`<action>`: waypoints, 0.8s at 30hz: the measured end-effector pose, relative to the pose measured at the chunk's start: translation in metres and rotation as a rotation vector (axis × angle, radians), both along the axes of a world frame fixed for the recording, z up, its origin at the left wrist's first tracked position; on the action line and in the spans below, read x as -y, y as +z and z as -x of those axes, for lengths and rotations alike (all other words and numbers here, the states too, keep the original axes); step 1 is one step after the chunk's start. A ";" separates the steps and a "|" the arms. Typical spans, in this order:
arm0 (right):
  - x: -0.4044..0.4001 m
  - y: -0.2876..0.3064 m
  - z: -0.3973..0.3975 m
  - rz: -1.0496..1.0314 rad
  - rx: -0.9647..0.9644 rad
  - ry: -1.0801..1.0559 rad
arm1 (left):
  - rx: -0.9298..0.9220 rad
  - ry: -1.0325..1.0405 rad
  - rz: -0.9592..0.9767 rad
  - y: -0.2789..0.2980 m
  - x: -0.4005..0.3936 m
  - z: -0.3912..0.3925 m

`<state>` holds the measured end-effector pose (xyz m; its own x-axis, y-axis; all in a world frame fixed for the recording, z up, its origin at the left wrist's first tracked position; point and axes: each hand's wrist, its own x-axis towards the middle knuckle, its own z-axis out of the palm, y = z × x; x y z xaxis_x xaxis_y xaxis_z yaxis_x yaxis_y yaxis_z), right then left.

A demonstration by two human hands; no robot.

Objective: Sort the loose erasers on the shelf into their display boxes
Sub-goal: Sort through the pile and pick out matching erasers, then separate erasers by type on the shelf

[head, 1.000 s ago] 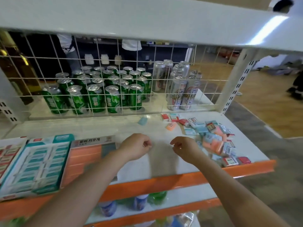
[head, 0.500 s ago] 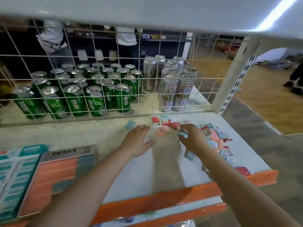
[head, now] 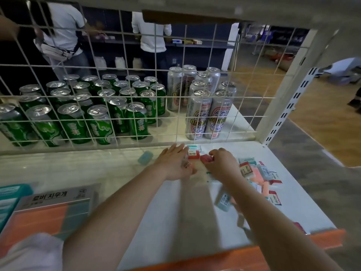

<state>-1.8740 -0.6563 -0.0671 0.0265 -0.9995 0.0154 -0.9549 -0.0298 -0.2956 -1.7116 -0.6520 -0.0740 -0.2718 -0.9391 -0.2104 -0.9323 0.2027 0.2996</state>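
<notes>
Loose erasers lie on the white shelf. My left hand reaches to the wire grid with its fingers straight, lying flat beside a red-sleeved eraser and a teal-and-white eraser. A small labelled eraser shows at its thumb side. My right hand has its fingers curled onto a red eraser. A pile of pink, teal and red erasers lies to the right of that hand. A pale blue eraser sits alone on the left. The orange display box and the teal display box stand at the lower left.
A white wire grid closes the back of the shelf. Behind it stand several green cans and tall silver cans. An orange strip marks the shelf's front edge. Two people stand beyond the grid. A blurred eraser lies by my right forearm.
Both hands have moved from the front middle of the shelf towards the wire grid, onto the erasers there. The camera has come closer and shifted right.
</notes>
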 end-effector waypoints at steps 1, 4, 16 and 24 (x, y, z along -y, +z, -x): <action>0.001 0.000 0.001 -0.007 -0.014 0.008 | 0.006 -0.015 -0.003 -0.002 0.004 0.003; 0.003 0.003 0.005 -0.048 -0.048 0.027 | -0.006 -0.034 -0.010 -0.006 0.010 0.009; -0.009 0.008 0.017 -0.041 0.151 0.030 | 0.114 -0.049 0.163 0.004 -0.017 -0.001; -0.043 0.009 -0.013 -0.049 0.174 0.129 | 0.079 -0.007 0.134 0.005 -0.051 -0.042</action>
<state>-1.8605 -0.6130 -0.0577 0.1556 -0.9877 -0.0176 -0.8786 -0.1302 -0.4594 -1.6696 -0.6013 -0.0689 -0.2656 -0.9585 -0.1040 -0.9504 0.2421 0.1953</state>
